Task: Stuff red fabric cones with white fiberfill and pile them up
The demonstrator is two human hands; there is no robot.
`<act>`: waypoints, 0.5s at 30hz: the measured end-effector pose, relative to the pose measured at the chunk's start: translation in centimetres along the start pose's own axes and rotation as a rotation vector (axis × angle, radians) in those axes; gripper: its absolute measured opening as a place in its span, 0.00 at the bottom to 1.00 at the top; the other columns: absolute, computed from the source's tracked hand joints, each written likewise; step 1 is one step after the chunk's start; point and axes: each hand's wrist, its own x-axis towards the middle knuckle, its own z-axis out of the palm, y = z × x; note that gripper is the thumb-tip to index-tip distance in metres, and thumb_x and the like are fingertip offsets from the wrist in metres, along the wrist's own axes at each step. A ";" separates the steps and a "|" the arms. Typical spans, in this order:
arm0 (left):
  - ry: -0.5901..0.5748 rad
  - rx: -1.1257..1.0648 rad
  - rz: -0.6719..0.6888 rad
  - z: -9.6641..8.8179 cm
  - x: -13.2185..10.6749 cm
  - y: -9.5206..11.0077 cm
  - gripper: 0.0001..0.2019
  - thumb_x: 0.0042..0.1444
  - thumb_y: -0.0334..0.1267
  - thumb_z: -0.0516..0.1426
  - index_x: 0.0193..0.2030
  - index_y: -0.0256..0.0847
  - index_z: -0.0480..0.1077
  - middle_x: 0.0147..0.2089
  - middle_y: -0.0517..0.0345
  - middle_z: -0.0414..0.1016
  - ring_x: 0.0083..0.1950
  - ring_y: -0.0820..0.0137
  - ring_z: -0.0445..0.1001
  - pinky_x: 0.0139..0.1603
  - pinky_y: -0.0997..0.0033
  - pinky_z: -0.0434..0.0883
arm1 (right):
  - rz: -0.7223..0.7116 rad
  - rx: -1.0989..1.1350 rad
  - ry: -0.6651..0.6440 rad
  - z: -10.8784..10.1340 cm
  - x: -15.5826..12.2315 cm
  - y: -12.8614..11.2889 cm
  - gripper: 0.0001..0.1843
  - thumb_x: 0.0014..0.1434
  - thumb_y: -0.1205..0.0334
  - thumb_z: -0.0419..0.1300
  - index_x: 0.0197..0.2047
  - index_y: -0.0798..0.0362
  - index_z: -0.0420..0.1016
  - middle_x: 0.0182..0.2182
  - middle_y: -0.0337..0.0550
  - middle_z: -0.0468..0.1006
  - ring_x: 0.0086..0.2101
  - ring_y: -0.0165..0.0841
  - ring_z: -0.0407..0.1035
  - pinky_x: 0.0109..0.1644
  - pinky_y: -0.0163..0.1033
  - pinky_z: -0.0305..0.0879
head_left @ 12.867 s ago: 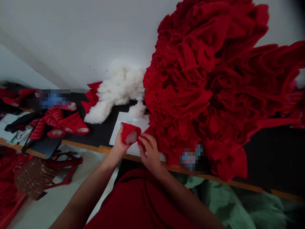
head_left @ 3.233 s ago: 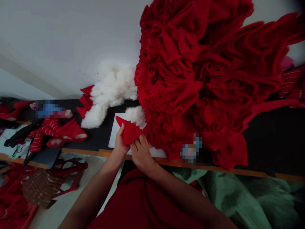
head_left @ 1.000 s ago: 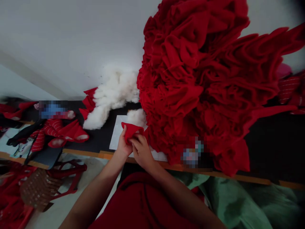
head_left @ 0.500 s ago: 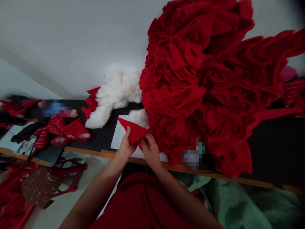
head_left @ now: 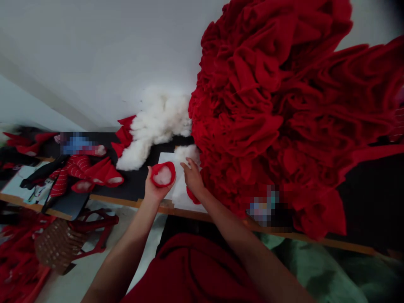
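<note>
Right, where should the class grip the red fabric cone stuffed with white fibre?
Grip the red fabric cone around its outer wall, from below as the left hand does: its mouth faces up, showing white filling, so the top stays free.

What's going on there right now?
A person is working at a table. Their left hand holds a red fabric pouch filled with white stuffing. Their right hand is open over a white paper sheet, beside a tuft of stuffing. A large heap of red fabric rises beyond.
</note>
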 end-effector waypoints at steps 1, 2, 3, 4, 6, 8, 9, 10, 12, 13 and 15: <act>0.007 -0.004 0.002 -0.1 0.0 0.4 0.15 0.51 0.52 0.52 0.34 0.42 0.69 0.38 0.53 0.74 0.42 0.62 0.72 0.44 0.54 0.69 | -0.033 -0.064 -0.027 0.6 1.3 0.1 0.23 0.55 0.77 0.46 0.50 0.51 0.67 0.59 0.48 0.57 0.57 0.37 0.53 0.55 0.46 0.59; 0.010 -0.008 0.007 -0.1 0.1 0.7 0.15 0.51 0.52 0.52 0.34 0.41 0.69 0.38 0.53 0.74 0.42 0.62 0.72 0.45 0.55 0.69 | -0.066 -0.123 -0.043 1.1 2.5 0.2 0.25 0.55 0.78 0.46 0.51 0.48 0.67 0.61 0.46 0.53 0.58 0.38 0.49 0.54 0.47 0.60; 0.014 -0.013 0.012 -0.1 0.1 1.0 0.15 0.51 0.52 0.52 0.34 0.41 0.69 0.38 0.53 0.74 0.42 0.62 0.72 0.45 0.55 0.69 | -0.083 -0.175 -0.052 1.5 3.6 0.2 0.26 0.55 0.79 0.47 0.52 0.46 0.65 0.62 0.44 0.50 0.59 0.40 0.47 0.53 0.48 0.61; 0.017 -0.015 0.015 -0.1 0.1 1.3 0.16 0.51 0.52 0.52 0.34 0.41 0.69 0.37 0.52 0.74 0.42 0.62 0.72 0.45 0.54 0.69 | -0.082 -0.218 -0.062 1.8 4.6 0.3 0.28 0.54 0.79 0.47 0.54 0.44 0.64 0.63 0.43 0.47 0.59 0.42 0.47 0.51 0.48 0.62; 0.017 -0.019 0.018 0.0 0.0 2.0 0.16 0.51 0.52 0.52 0.34 0.40 0.69 0.37 0.52 0.74 0.42 0.61 0.72 0.46 0.54 0.68 | -0.022 -0.270 -0.126 2.1 6.1 0.6 0.30 0.54 0.79 0.47 0.56 0.43 0.60 0.63 0.47 0.47 0.57 0.43 0.51 0.47 0.46 0.64; 0.015 -0.023 0.025 0.2 0.0 2.6 0.16 0.51 0.52 0.52 0.35 0.40 0.69 0.36 0.52 0.74 0.42 0.61 0.72 0.47 0.54 0.68 | 0.042 -0.276 -0.234 2.3 7.0 1.2 0.27 0.55 0.77 0.47 0.56 0.48 0.61 0.57 0.54 0.58 0.50 0.42 0.60 0.43 0.44 0.63; 0.013 -0.026 0.030 0.3 0.0 2.8 0.16 0.51 0.52 0.52 0.35 0.41 0.69 0.36 0.52 0.74 0.42 0.61 0.72 0.47 0.53 0.68 | 0.057 -0.268 -0.283 2.4 7.2 1.5 0.24 0.55 0.76 0.47 0.54 0.51 0.64 0.52 0.55 0.65 0.46 0.41 0.63 0.42 0.42 0.62; 0.011 -0.030 0.034 0.4 0.0 3.0 0.16 0.51 0.52 0.52 0.35 0.41 0.69 0.36 0.52 0.74 0.42 0.62 0.72 0.47 0.53 0.68 | 0.061 -0.257 -0.314 2.5 7.3 1.8 0.21 0.55 0.76 0.46 0.50 0.55 0.68 0.47 0.55 0.70 0.43 0.39 0.65 0.41 0.41 0.62; 0.003 -0.036 0.035 0.7 0.1 3.3 0.16 0.51 0.52 0.52 0.36 0.41 0.69 0.36 0.52 0.74 0.42 0.62 0.72 0.47 0.54 0.68 | 0.058 -0.238 -0.325 2.4 7.3 2.0 0.17 0.54 0.76 0.46 0.41 0.58 0.73 0.38 0.52 0.73 0.38 0.36 0.66 0.39 0.38 0.60; -0.005 -0.036 0.031 0.9 0.2 3.4 0.16 0.51 0.52 0.52 0.36 0.41 0.69 0.37 0.52 0.75 0.42 0.62 0.72 0.47 0.54 0.68 | 0.060 -0.228 -0.321 2.3 7.2 2.0 0.16 0.53 0.76 0.46 0.37 0.59 0.74 0.37 0.51 0.74 0.37 0.36 0.66 0.37 0.37 0.60; -0.030 -0.031 0.020 1.2 0.5 3.4 0.16 0.51 0.52 0.52 0.36 0.41 0.69 0.37 0.52 0.75 0.42 0.62 0.72 0.46 0.56 0.69 | 0.064 -0.203 -0.302 2.0 7.2 1.7 0.14 0.52 0.76 0.48 0.33 0.58 0.73 0.36 0.50 0.74 0.35 0.34 0.67 0.35 0.35 0.58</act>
